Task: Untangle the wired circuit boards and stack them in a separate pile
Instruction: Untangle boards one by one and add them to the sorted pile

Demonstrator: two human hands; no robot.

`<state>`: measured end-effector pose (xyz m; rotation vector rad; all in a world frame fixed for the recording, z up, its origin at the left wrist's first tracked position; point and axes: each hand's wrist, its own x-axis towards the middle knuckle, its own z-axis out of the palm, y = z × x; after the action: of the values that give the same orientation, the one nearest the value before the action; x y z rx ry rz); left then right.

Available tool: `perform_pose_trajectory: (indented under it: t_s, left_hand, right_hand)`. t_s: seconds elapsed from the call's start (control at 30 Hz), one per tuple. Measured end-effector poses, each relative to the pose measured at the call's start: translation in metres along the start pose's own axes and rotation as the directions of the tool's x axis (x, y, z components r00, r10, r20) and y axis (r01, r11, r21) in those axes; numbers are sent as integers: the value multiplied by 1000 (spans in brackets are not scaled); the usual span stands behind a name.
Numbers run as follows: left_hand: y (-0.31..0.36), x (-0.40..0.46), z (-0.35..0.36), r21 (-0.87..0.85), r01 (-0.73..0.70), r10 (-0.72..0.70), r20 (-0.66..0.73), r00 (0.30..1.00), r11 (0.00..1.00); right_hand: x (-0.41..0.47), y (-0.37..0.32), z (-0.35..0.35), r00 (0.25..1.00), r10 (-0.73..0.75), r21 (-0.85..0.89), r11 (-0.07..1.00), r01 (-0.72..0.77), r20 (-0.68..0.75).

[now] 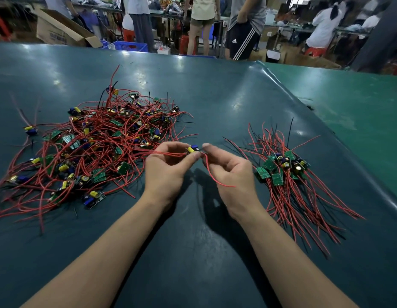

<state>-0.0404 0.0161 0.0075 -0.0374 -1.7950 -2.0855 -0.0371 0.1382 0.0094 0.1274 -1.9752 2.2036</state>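
A tangled heap of small green circuit boards (pixel 97 143) with red and black wires lies on the left of the dark green table. A tidier stack of boards (pixel 279 166), wires trailing toward me, lies on the right. Between them, my left hand (pixel 168 172) pinches one small circuit board (pixel 192 149) with yellow and blue parts. My right hand (pixel 228 170) pinches the same board's other end. A loose red wire (pixel 215 177) curls down from it over my right palm, and other red wires run left across my left hand.
A lone board (pixel 31 130) sits at the far left of the heap. A raised seam (pixel 304 101) in the table cover runs along the right, with lighter green surface beyond. Several people stand past the far table edge among boxes and blue crates.
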Motion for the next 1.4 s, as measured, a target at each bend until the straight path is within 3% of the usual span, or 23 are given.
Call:
perform_pose_trajectory:
  t_s: [0.1,0.27,0.43,0.6,0.87,1.07,1.13,1.17,1.23,1.27,1.4]
  left_hand:
    - [-2,2,-2,-44,18,-18,-9,1000,999]
    - [-2,-2,0,158,-123,107,109,988,980]
    - [4,-4,1,52,-72,62,165,984,996]
    - [6,-5,1,47,-54,43,212,976,997]
    - [10,-8,3,13,-2,-1,227,974,1000]
    - [13,-9,0,-8,20,-18,206,978,1000]
    - [13,-9,0,-18,34,-29,216,976,999]
    - [13,-9,-1,-20,35,-30,212,977,999]
    - [12,-8,-2,-19,30,-25,193,981,999]
    - [12,-8,-3,-19,29,-25,192,981,999]
    - [13,-10,-3,-5,39,-36,249,968,999]
  right_hand:
    - [-3,1,4,1000,-13,-65,998,15,27]
    - [-2,3,2,1000,-23,-63,998,21,-22]
    - [0,-8,-6,995,52,44,998,-48,-89]
    - [-3,-10,-5,995,103,62,993,-102,-10]
    - [8,-13,-14,945,237,225,956,-186,-225]
    - [21,-14,-32,883,252,403,912,-79,-396]
    - [23,-11,-37,869,132,285,958,11,-477]
    - [24,-9,-38,855,-14,84,994,67,-518]
    - [25,-4,-36,810,-291,-270,948,170,-510]
    - [26,-3,-34,796,-314,-308,936,169,-518]
    - [27,-3,-35,829,-200,-174,977,126,-523]
